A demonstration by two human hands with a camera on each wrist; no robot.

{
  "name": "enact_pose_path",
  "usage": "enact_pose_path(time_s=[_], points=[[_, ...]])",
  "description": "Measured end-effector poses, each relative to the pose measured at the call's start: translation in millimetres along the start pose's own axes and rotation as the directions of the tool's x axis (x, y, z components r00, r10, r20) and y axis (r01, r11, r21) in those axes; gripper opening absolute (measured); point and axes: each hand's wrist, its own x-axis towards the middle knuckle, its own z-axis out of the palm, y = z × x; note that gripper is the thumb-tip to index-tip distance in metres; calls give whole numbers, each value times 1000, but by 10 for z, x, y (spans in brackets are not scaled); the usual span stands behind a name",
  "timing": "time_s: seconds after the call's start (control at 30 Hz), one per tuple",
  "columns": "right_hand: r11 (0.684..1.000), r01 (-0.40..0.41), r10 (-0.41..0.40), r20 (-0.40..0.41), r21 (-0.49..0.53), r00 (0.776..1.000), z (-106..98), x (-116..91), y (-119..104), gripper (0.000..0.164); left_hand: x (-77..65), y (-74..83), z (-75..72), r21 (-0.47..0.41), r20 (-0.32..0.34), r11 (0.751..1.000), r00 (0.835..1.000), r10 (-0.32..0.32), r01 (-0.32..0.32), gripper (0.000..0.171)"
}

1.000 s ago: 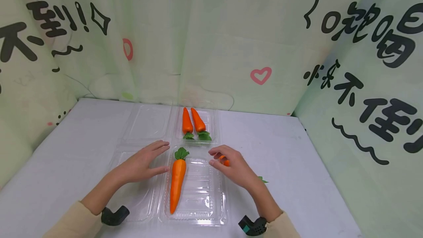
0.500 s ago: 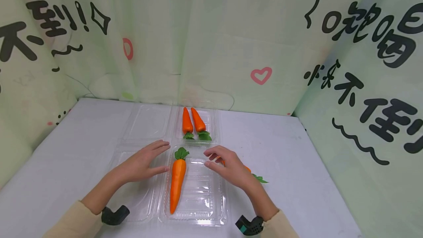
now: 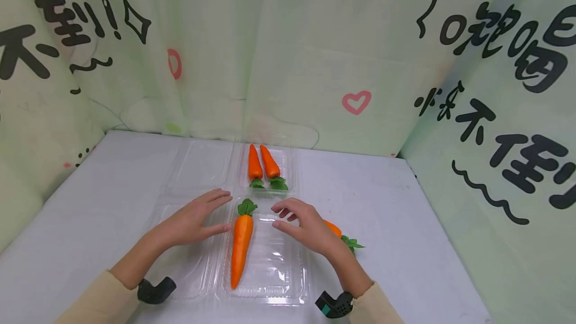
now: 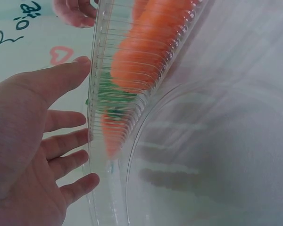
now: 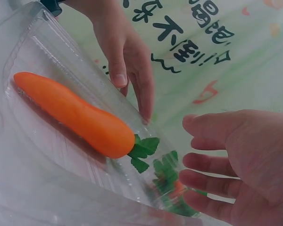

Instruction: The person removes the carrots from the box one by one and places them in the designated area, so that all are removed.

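Note:
A large orange carrot [image 3: 242,251] with green leaves lies along the left side of the clear plastic container [image 3: 281,286]. My left hand [image 3: 192,220] is at that container's left side, its straight fingers right at the rim in the left wrist view. My right hand [image 3: 302,224] hovers over the container's right side. Its fingers are bent loosely, with nothing between them in the right wrist view. Another carrot [image 3: 334,228] lies on the table to the right, partly hidden by my right hand and wrist.
Behind stands a smaller clear container [image 3: 291,166] with two smaller carrots [image 3: 255,164] in it. Their transparent lids [image 3: 198,164] lie folded out to the left. A white table [image 3: 396,244] bears everything, and a printed curtain [image 3: 315,54] surrounds it.
My right hand has moved left, further over the container, uncovering more of the carrot on the table. My left hand has stayed nearly still.

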Motion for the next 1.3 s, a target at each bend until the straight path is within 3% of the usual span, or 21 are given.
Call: enact_pose_path(time_s=[1.3], points=[[999, -26, 27, 98, -21, 995, 101, 133, -25, 39, 26, -15, 1, 5, 16, 1000, 999, -28, 28, 69]])
